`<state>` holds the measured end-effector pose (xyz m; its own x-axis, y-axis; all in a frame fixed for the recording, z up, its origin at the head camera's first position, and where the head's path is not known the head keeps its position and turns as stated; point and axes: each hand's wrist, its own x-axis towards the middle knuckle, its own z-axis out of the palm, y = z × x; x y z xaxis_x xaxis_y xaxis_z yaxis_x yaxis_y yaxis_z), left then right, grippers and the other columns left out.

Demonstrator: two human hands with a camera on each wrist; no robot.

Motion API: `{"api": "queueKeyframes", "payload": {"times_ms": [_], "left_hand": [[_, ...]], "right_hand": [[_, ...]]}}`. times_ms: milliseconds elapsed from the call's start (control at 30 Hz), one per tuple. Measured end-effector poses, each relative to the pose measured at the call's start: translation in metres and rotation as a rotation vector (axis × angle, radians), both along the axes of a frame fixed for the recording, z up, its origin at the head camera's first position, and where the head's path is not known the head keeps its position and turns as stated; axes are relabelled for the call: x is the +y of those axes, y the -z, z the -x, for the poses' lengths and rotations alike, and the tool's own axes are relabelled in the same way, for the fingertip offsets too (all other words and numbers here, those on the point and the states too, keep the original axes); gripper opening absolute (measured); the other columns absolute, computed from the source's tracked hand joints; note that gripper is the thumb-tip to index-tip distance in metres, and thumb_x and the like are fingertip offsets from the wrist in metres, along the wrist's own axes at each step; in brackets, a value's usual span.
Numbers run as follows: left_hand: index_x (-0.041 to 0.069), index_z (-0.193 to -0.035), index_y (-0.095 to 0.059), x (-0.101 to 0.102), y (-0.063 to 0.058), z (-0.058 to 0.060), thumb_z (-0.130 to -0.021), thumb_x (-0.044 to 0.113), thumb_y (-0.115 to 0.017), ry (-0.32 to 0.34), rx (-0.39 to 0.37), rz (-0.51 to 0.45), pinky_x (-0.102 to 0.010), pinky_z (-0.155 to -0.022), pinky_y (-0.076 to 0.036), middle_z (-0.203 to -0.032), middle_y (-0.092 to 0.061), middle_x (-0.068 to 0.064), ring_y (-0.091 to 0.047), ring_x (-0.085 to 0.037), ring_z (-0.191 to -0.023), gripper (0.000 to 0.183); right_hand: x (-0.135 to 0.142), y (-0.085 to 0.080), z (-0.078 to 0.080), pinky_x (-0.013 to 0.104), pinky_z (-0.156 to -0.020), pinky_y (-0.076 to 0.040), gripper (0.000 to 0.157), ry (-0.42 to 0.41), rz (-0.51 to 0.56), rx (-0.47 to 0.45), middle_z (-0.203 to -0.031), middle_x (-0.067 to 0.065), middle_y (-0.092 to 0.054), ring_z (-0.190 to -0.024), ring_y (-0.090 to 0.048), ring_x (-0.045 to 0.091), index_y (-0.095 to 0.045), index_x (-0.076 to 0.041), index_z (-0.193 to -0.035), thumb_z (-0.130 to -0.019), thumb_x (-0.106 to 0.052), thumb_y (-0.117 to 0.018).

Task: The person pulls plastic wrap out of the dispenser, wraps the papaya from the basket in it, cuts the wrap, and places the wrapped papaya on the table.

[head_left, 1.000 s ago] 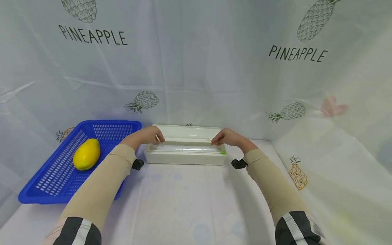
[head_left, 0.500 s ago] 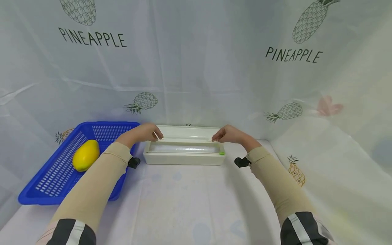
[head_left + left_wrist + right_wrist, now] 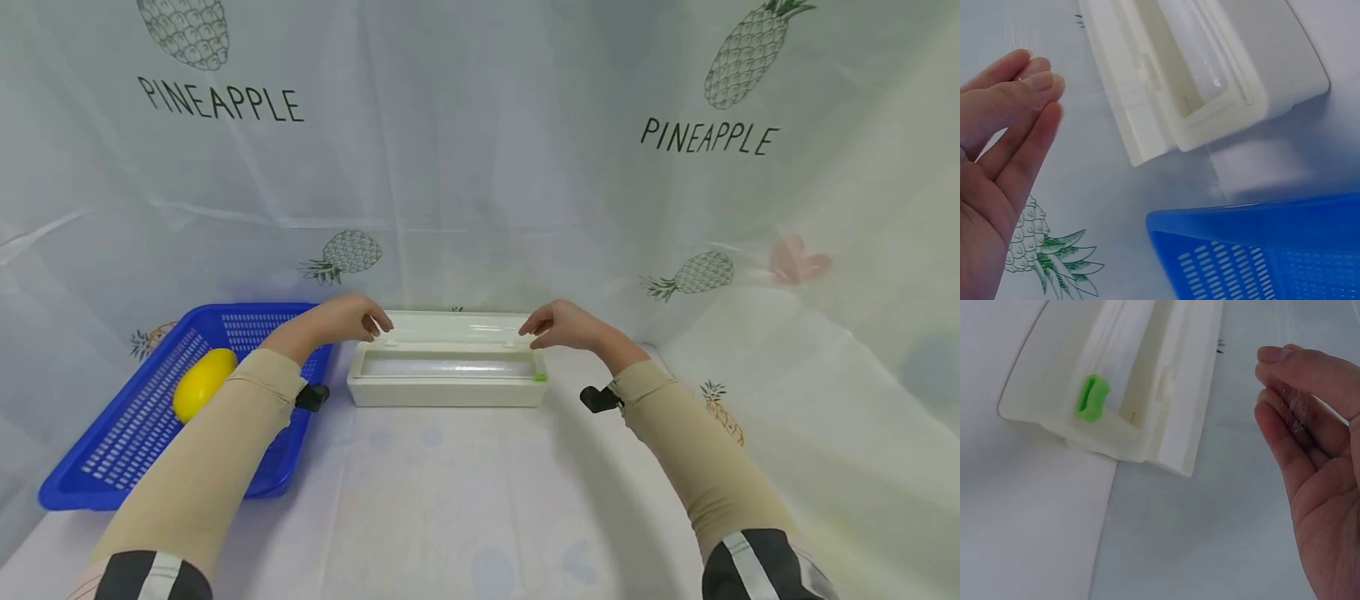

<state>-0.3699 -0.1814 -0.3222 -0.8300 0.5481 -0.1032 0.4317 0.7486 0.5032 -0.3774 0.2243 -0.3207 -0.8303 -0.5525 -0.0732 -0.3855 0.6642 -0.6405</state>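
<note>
A white cling film dispenser box [image 3: 450,394] stands at the back of the table with its lid [image 3: 457,329] tipped back. Inside lies a shiny roll of film [image 3: 450,367]; a green slider [image 3: 1092,400] sits at the right end. Above the lid's left side, my left hand [image 3: 341,321] pinches clear film between thumb and fingers. My right hand [image 3: 566,325] does the same above the lid's right side, with crinkled cling film [image 3: 1299,406] showing against its fingers. The sheet between the hands is so transparent that its outline hardly shows.
At the left is a blue plastic basket [image 3: 67,496] holding a lemon [image 3: 201,385], partly behind the left sleeve. A white curtain [image 3: 480,167] printed with pineapples hangs directly behind the box. A white cloth [image 3: 450,500] covers the table.
Both hands have risen slightly and moved back from the box opening. They are a little farther apart, the left one having shifted left. The box has stayed in place.
</note>
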Motion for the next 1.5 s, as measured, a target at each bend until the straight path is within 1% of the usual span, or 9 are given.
{"api": "queueKeyframes", "payload": {"times_ms": [200,300,433,567,800,967,1167,1267,1500], "left_hand": [[0.003,-0.115,-0.07,0.001,-0.008,-0.001,-0.091,-0.002,-0.064,-0.009,0.049,-0.02,-0.038,-0.082,-0.055,-0.113,-0.067,-0.017,-0.064,-0.028,-0.102,0.026],[0.004,-0.113,-0.071,0.002,-0.012,-0.002,-0.091,-0.002,-0.064,-0.021,0.065,-0.025,-0.038,-0.081,-0.055,-0.11,-0.068,-0.015,-0.064,-0.027,-0.1,0.024],[0.003,-0.112,-0.072,0.002,-0.018,-0.002,-0.09,-0.003,-0.064,-0.006,0.106,-0.023,-0.038,-0.08,-0.056,-0.108,-0.069,-0.014,-0.065,-0.027,-0.099,0.024],[0.004,-0.112,-0.072,0.001,-0.024,-0.004,-0.09,-0.004,-0.064,0.002,0.134,-0.019,-0.038,-0.079,-0.056,-0.109,-0.069,-0.014,-0.065,-0.027,-0.099,0.024],[0.006,-0.112,-0.073,0.0,-0.034,-0.006,-0.09,-0.002,-0.064,-0.009,0.139,-0.01,-0.041,-0.084,-0.054,-0.107,-0.07,-0.01,-0.065,-0.027,-0.102,0.025],[0.005,-0.112,-0.073,0.001,-0.039,-0.008,-0.088,-0.008,-0.057,-0.015,0.135,-0.023,-0.042,-0.085,-0.054,-0.106,-0.07,-0.008,-0.065,-0.027,-0.101,0.031],[0.003,-0.112,-0.072,0.001,-0.046,-0.009,-0.087,-0.012,-0.055,-0.011,0.146,-0.025,-0.041,-0.083,-0.055,-0.106,-0.07,-0.011,-0.066,-0.025,-0.097,0.034],[0.001,-0.113,-0.071,0.001,-0.051,-0.012,-0.085,-0.015,-0.048,-0.01,0.133,-0.03,-0.041,-0.082,-0.055,-0.109,-0.069,-0.015,-0.066,-0.027,-0.098,0.039],[-0.001,-0.114,-0.07,0.001,-0.061,-0.017,-0.082,-0.017,-0.042,-0.013,0.141,-0.031,-0.041,-0.081,-0.055,-0.109,-0.069,-0.015,-0.066,-0.029,-0.099,0.045]], "right_hand": [[0.0,-0.012,-0.003,0.036,-0.089,-0.052,0.029,0.006,-0.004,0.04,-0.118,0.013,-0.066,-0.112,-0.059,0.031,-0.071,-0.003,-0.112,-0.084,-0.003,-0.073],[-0.001,-0.017,-0.004,0.035,-0.089,-0.053,0.027,0.014,-0.007,0.065,-0.118,0.013,-0.066,-0.11,-0.06,0.028,-0.072,-0.006,-0.111,-0.084,-0.003,-0.073],[0.0,-0.022,-0.005,0.035,-0.089,-0.053,0.027,0.019,-0.006,0.066,-0.12,0.015,-0.065,-0.11,-0.06,0.028,-0.072,-0.005,-0.112,-0.085,-0.002,-0.072],[-0.001,-0.027,-0.007,0.036,-0.089,-0.053,0.026,0.032,-0.003,0.073,-0.118,0.012,-0.066,-0.11,-0.06,0.028,-0.072,-0.006,-0.111,-0.085,-0.003,-0.073],[-0.001,-0.034,-0.009,0.038,-0.091,-0.052,0.025,0.033,0.004,0.102,-0.118,0.011,-0.066,-0.109,-0.06,0.025,-0.072,-0.006,-0.111,-0.086,-0.005,-0.073],[-0.001,-0.038,-0.011,0.038,-0.091,-0.052,0.025,0.026,0.009,0.121,-0.117,0.01,-0.067,-0.109,-0.061,0.025,-0.072,-0.005,-0.111,-0.086,-0.005,-0.073],[-0.001,-0.043,-0.012,0.039,-0.089,-0.053,0.025,0.032,0.015,0.136,-0.118,0.012,-0.066,-0.11,-0.06,0.027,-0.072,-0.005,-0.111,-0.086,-0.004,-0.073],[0.0,-0.046,-0.012,0.039,-0.089,-0.053,0.025,0.037,0.014,0.139,-0.119,0.011,-0.066,-0.112,-0.06,0.029,-0.072,-0.006,-0.112,-0.086,-0.005,-0.073],[0.001,-0.051,-0.013,0.037,-0.089,-0.053,0.025,0.035,0.018,0.155,-0.118,0.008,-0.066,-0.11,-0.06,0.025,-0.072,-0.007,-0.112,-0.087,-0.006,-0.072]]}}
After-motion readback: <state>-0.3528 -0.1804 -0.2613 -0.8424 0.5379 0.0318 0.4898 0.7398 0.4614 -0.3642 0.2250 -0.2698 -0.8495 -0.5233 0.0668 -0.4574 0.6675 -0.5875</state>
